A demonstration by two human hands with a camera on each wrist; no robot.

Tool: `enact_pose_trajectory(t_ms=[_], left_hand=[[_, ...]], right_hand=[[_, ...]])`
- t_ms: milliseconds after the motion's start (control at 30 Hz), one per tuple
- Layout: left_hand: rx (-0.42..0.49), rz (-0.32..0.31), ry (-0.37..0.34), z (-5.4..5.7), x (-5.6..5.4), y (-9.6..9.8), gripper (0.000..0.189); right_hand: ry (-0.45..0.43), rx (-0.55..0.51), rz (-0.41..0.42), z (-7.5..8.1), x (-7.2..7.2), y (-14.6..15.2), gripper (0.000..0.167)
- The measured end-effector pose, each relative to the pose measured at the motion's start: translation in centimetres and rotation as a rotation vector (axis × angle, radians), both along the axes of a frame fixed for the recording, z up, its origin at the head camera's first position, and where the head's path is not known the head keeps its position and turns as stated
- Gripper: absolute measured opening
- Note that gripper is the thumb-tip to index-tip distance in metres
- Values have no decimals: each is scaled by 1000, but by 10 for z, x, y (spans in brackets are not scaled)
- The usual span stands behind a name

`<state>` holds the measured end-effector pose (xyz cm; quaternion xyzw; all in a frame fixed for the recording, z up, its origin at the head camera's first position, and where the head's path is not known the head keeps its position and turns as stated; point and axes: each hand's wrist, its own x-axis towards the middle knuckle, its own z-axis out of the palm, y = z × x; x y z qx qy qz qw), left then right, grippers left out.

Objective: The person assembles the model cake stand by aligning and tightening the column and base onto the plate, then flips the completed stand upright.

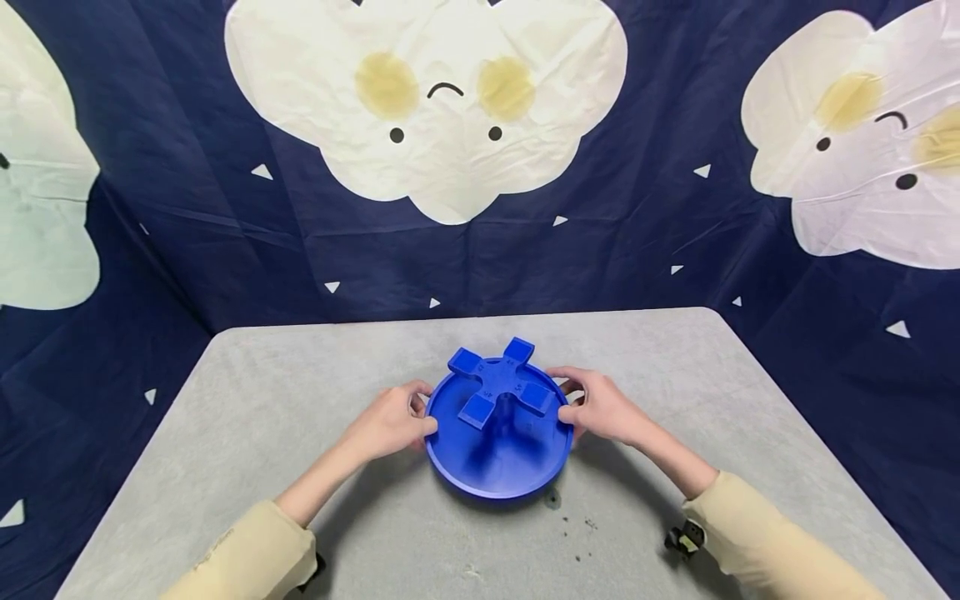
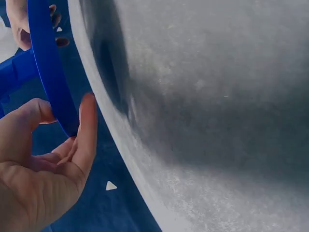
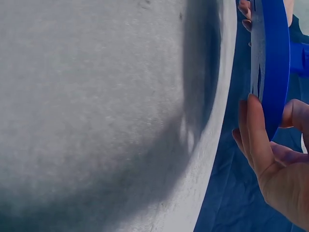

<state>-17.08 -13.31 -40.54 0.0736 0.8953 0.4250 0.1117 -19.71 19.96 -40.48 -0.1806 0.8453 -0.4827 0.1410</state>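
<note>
A round blue dish [image 1: 487,471] with a raised rim is held between both hands in the head view. From its middle rises a short post topped by a four-armed blue cross [image 1: 501,379] with small dark markings. My left hand [image 1: 392,421] pinches the left rim, thumb on top and fingers beneath. On the opposite side my right hand [image 1: 603,407] pinches the rim the same way. The wrist views show the dish edge-on, raised off the table, with the left hand's fingers [image 2: 87,125] and the right hand's fingers [image 3: 257,130] under it.
Below the dish spreads a grey table [image 1: 300,375] with rounded far corners. Dark specks [image 1: 577,533] mark its surface near the front. A navy cloth [image 1: 450,267] printed with white clouds and triangles hangs around the back and sides. Both sleeves are beige.
</note>
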Motion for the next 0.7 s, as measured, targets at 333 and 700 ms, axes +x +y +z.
enact_pose_trajectory(t_ms=[333, 700], left_hand=[[295, -2, -122, -1, -5, -2, 69], [449, -16, -153, -2, -15, -8, 69]], right_hand=[[-41, -100, -8, 4, -9, 1, 73], [-137, -219, -20, 6, -17, 5, 71]])
